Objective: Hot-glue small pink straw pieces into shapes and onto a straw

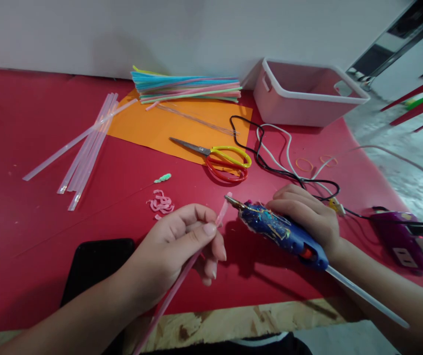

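My left hand [187, 244] pinches a pink pipe cleaner [172, 295] between thumb and fingers. Its short upper end [224, 208] sticks up past the fingertips, and the long tail runs down toward the table's front edge. In my right hand [313, 214] is a blue glue gun [278, 231], smeared with dried glue, with a clear glue stick [366, 295] jutting from its back. The metal nozzle is right by the pipe cleaner's upper end; whether they touch I cannot tell. Curled pink pieces [161, 203] and a small green twisted piece on a thin wire [163, 178] lie beyond my left hand.
Scissors [211, 153] rest partly on an orange sheet [196, 118], below a bundle of coloured pipe cleaners [189, 88]. Spare glue sticks [93, 143] lie left, a black phone [95, 261] near my left forearm. A pink bin [300, 106], cables [288, 170] and a purple power strip [403, 241] occupy the right.
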Demonstrator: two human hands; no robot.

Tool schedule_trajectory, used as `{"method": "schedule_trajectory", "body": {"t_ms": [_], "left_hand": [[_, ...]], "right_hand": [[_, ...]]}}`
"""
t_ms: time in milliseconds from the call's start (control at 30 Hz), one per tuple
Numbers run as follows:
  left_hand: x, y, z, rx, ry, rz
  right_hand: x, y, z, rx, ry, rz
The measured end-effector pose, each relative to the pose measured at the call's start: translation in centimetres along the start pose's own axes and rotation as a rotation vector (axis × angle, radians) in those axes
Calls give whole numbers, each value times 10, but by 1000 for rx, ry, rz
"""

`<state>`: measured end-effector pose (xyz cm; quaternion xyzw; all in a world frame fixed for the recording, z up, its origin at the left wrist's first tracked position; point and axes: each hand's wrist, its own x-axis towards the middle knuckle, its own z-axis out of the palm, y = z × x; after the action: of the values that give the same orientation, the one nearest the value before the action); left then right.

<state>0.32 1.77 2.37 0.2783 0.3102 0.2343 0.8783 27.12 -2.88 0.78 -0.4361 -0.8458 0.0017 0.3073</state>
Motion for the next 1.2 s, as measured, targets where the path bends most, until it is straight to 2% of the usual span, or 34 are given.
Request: {"method": "schedule_trajectory", "body": {"t_ms": [100, 233, 300, 367, 467, 567, 667, 800, 900, 967, 1067, 1200], "left_hand": [[1, 0, 2, 24, 17, -2], [3, -2, 2, 170, 54, 38], [4, -4, -1, 344, 112, 126], [4, -7, -5, 567, 206, 265], [2, -11, -10, 760, 295, 374], [2, -11, -14, 883, 388, 413], [5, 2, -23, 1061, 436, 424], [12, 29, -42, 1134, 526, 439], [15, 42, -49, 1202, 622, 441], [15, 45, -47, 1260, 672, 439], [15, 45, -43, 1307, 672, 423], [19, 45, -54, 1299, 663, 429]], "right_hand": [[-2, 4, 3, -24, 26, 106], [2, 16, 15, -74, 166, 452], [9, 26, 22, -42, 161, 596], [21, 37, 26, 74, 145, 674], [45, 50, 31, 202, 173, 694], [67, 54, 37, 147, 76, 702], [76, 49, 41, 111, 6, 694], [65, 31, 41, 106, -13, 658], [48, 17, 42, 133, -36, 608], [39, 10, 44, 149, -52, 569], [29, 6, 48, 153, -69, 529], [26, 6, 47, 154, -74, 499]]}}
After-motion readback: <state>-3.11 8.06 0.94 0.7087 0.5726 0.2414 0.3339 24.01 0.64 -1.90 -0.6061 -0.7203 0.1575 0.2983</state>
